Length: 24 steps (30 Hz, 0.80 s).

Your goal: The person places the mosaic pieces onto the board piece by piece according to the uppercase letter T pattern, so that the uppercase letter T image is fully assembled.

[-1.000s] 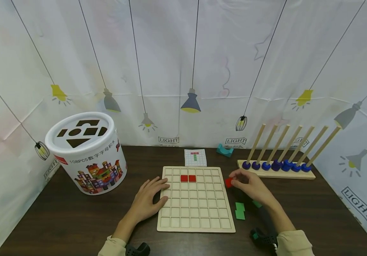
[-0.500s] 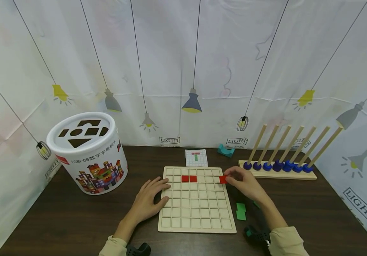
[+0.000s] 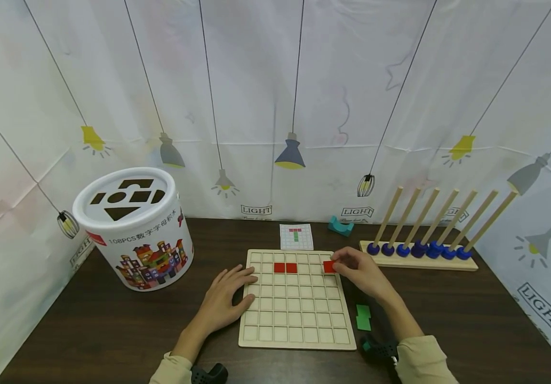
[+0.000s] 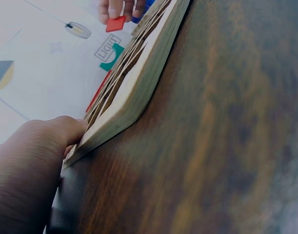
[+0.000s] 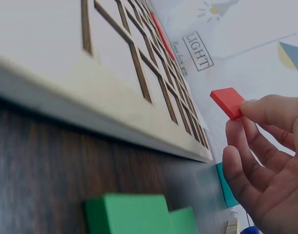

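A pale wooden grid board (image 3: pixel 299 305) lies on the dark table, with two red square tiles (image 3: pixel 285 268) side by side in its second row from the back. My right hand (image 3: pixel 362 273) pinches another red square tile (image 3: pixel 328 266) between thumb and fingers, over the board's right edge near the back. In the right wrist view that held tile (image 5: pixel 228 101) is tilted and apart from the board. My left hand (image 3: pixel 228 300) rests on the board's left edge, fingers spread; in the left wrist view its thumb (image 4: pixel 68 127) touches the rim.
Green tiles (image 3: pixel 364 318) lie right of the board. A printed pattern card (image 3: pixel 296 241) lies behind it, with a teal arched block (image 3: pixel 341 227) nearby. A pegged wooden stand (image 3: pixel 419 260) with blue beads is at back right, a white tub (image 3: pixel 150 256) at left.
My right hand has carried the red tile leftward, from beside the board to over its right edge. My left hand has stayed on the board.
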Tool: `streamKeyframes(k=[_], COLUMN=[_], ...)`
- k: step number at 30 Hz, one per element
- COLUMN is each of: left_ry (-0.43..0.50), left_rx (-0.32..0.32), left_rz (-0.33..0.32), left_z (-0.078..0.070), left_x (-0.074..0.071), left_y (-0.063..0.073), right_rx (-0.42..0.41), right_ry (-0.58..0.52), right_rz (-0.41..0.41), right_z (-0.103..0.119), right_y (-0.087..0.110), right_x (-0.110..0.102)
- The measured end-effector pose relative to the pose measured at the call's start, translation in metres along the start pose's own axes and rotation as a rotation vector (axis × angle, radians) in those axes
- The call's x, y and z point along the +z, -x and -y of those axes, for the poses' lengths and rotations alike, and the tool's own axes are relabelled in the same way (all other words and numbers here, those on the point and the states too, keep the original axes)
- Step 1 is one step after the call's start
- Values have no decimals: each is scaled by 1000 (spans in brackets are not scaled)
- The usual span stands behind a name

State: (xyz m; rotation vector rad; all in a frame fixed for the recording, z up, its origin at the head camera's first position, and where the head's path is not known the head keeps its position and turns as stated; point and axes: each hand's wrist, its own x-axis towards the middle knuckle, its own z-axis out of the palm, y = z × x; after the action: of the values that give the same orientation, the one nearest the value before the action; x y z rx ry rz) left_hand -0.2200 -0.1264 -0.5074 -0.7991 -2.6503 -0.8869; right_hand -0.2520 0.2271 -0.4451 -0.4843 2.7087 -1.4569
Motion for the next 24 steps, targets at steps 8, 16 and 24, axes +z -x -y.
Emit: streamKeyframes(k=[8, 16, 24], left_ry=[6, 5, 0], left_rx=[20, 18, 5], left_rz=[-13, -7, 2], left_z=[-1, -1, -1], left_x=[-1, -1, -1], left_y=[0, 0, 0], right_rx=[-8, 10, -8], right_ry=[-15, -12, 4], right_rz=[41, 42, 47], right_z=[32, 37, 2], right_y=[2, -2, -18], right_x=[3, 10, 20])
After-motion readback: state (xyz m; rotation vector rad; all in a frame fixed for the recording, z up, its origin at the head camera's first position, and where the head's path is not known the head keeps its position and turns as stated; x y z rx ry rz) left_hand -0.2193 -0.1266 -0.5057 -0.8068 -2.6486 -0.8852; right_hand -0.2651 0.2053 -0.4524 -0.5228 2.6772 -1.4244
